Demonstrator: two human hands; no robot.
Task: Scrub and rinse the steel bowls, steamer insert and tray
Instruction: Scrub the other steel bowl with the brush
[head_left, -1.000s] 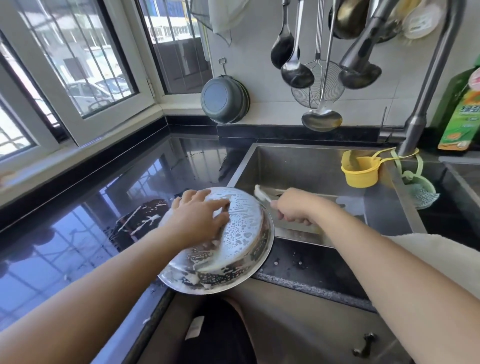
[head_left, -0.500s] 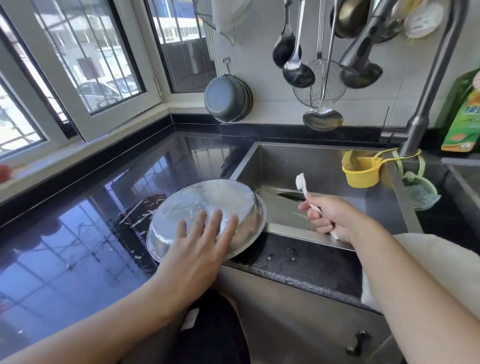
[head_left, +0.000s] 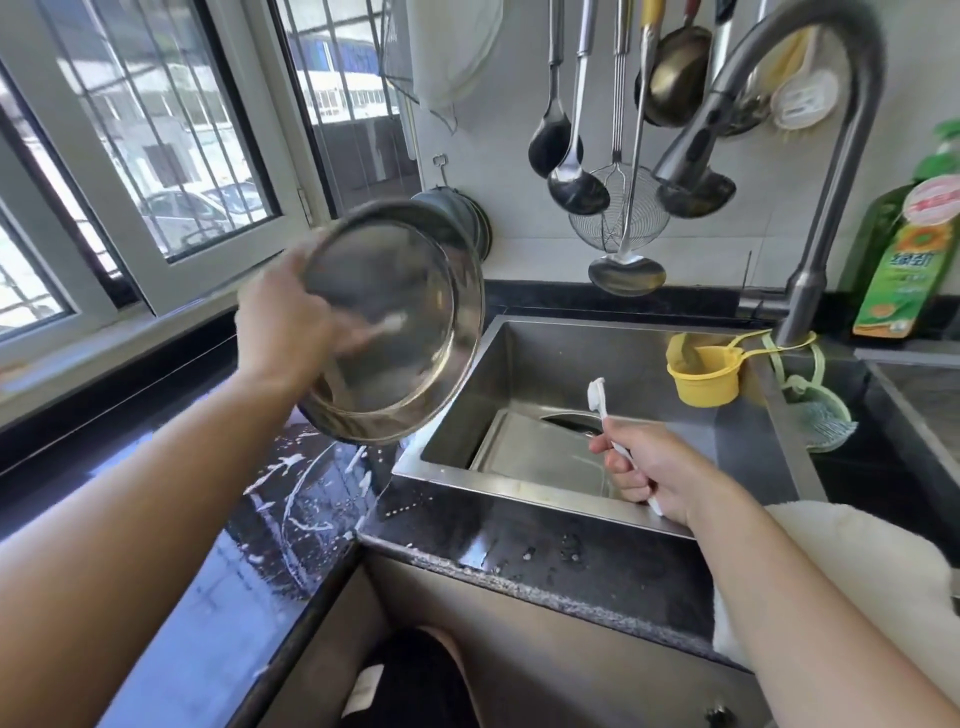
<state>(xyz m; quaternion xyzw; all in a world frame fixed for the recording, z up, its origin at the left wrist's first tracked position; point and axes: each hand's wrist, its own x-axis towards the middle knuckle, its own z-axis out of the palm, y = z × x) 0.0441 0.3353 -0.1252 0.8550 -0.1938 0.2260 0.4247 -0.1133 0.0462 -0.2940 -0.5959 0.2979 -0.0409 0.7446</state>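
Note:
My left hand (head_left: 283, 327) grips the rim of a wide steel bowl (head_left: 395, 332) and holds it tilted in the air, its inside facing me, above the counter at the sink's left edge. The bowl is blurred by motion. My right hand (head_left: 647, 467) is closed around a white brush (head_left: 597, 397), bristle end up, over the front of the steel sink (head_left: 519, 353). A flat steel tray (head_left: 524, 447) lies on the sink floor.
Soap streaks mark the black counter (head_left: 301, 509) below the bowl. A yellow cup (head_left: 704, 374) and a green scrubber (head_left: 821, 415) hang by the faucet (head_left: 810, 291). Ladles and a skimmer (head_left: 618, 218) hang on the wall. A detergent bottle (head_left: 904, 260) stands far right.
The left hand lifted the bowl off the counter and turned it from upside down to tilted with its inside toward me. The right hand with the brush drew back slightly.

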